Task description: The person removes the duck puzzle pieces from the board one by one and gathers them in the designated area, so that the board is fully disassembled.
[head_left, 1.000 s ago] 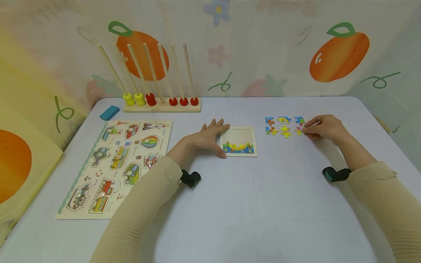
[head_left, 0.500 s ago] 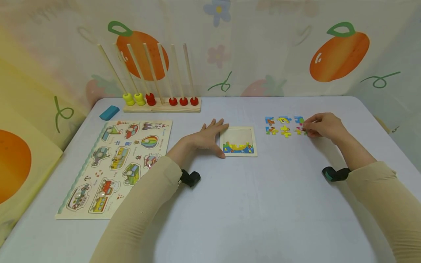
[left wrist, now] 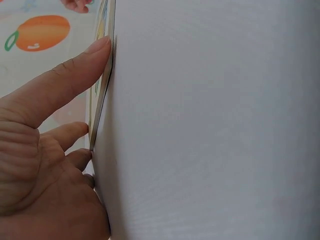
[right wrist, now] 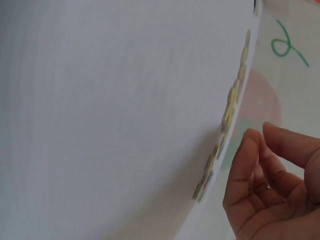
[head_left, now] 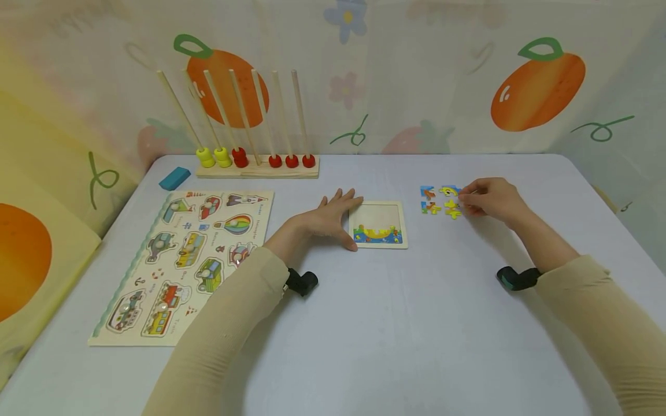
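Spread at the left edge of a small wooden puzzle frame, my left hand touches it with thumb and fingertips. Blue and yellow pieces fill the frame's lower part; bare wood shows above. In the left wrist view the thumb lies against the frame's edge. To the right, several loose jigsaw pieces lie in two rows. My right hand hovers over their right end, hiding some from the head view. Its fingers are loosely bent, and in the right wrist view nothing shows between thumb and fingertips.
A large vehicle puzzle board lies on the left of the white table. Behind it stand a wooden peg counter with red and yellow beads and a blue block. A fruit-print cloth hangs along the back.
My right hand has moved left over the loose pieces, covering the right-hand ones that showed before. My left hand stays at the puzzle frame.
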`<state>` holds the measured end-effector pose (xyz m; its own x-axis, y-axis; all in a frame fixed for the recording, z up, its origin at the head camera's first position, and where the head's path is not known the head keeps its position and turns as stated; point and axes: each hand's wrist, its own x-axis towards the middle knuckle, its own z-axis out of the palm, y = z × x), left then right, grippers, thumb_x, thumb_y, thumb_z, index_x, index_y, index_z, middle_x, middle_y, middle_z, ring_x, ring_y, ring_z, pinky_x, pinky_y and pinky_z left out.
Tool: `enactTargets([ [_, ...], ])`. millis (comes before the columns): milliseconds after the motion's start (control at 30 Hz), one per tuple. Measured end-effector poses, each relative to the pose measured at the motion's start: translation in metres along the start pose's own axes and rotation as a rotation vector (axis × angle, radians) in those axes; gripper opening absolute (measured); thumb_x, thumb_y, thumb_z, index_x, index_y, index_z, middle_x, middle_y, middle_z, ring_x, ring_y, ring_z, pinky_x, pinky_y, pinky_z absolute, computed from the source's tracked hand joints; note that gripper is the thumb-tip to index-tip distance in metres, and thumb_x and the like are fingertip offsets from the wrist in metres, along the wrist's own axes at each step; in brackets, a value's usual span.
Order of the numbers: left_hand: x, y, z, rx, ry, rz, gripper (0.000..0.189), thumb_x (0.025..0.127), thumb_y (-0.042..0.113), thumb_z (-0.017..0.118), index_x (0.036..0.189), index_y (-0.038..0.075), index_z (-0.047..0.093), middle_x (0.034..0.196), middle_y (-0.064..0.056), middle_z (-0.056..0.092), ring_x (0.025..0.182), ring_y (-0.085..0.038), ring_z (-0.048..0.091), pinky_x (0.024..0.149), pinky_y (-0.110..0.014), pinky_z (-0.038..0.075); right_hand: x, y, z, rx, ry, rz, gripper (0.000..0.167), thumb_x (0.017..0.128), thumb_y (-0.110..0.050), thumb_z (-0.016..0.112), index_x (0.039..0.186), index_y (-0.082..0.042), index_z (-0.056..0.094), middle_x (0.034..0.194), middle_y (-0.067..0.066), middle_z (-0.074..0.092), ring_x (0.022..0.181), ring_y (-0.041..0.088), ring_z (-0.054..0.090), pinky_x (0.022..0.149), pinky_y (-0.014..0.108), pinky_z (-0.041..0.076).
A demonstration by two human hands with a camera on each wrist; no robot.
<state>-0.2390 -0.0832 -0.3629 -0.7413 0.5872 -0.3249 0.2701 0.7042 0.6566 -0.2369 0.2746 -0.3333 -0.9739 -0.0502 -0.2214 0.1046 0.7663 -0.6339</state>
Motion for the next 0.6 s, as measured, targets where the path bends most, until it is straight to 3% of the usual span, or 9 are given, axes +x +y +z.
enactTargets([
  [300, 0.000, 0.000, 0.000, -0.001, 0.002, 0.002, 0.111, 0.072, 0.026, 0.085, 0.160, 0.017, 0.018, 0.170, -0.002, -0.003, 0.157, -0.022, -0.016, 0.127, -0.047, -0.013, -0.004, -0.027, 0.018, -0.003, -0.055, -0.064, 0.035, 0.096, -0.027, 0.062, 0.116, 0.001, 0.063, 0.090, 0.005, 0.067, 0.071, 0.006, 0.062, 0.065, 0.016, 0.055],
  [600, -0.002, 0.002, -0.001, 0.006, -0.003, 0.000, 0.113, 0.072, 0.027, 0.086, 0.160, 0.018, 0.016, 0.170, -0.002, -0.004, 0.157, -0.021, -0.017, 0.127, -0.047, -0.013, -0.008, -0.050, 0.035, 0.018, -0.085, -0.131, 0.028, 0.094, -0.023, 0.063, 0.113, -0.002, 0.066, 0.086, 0.004, 0.068, 0.075, 0.013, 0.063, 0.068, 0.019, 0.055],
])
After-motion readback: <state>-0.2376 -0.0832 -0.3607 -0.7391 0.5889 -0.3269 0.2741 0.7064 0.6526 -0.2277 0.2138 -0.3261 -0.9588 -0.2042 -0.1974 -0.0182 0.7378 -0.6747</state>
